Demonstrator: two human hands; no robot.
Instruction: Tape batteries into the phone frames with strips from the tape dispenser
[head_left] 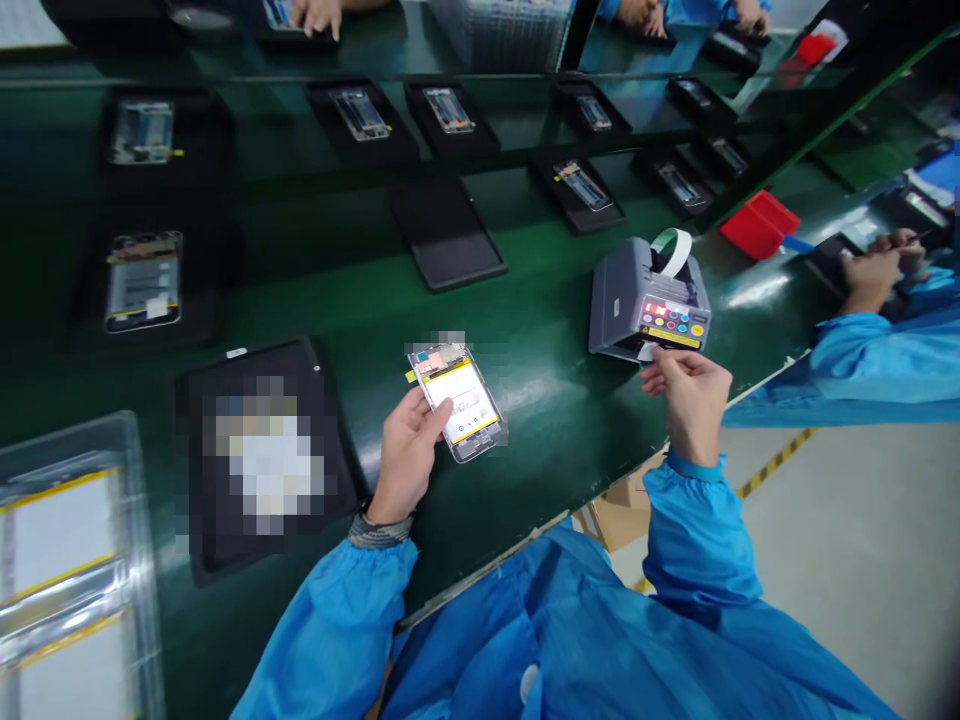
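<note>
Left hand (405,455) grips a phone frame (457,400); right hand (691,405) pinches dispenser tape (645,351) (bench edge (487,570) near).

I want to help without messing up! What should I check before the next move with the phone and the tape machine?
Left hand holding the phone steady: ok.
Yellow strip on the phone lying flat: cannot tell.
Tape roll loaded in the tape dispenser: ok.
Dispenser's display lights on: ok.
Right hand pinching a piece of tape: cannot tell.
</note>
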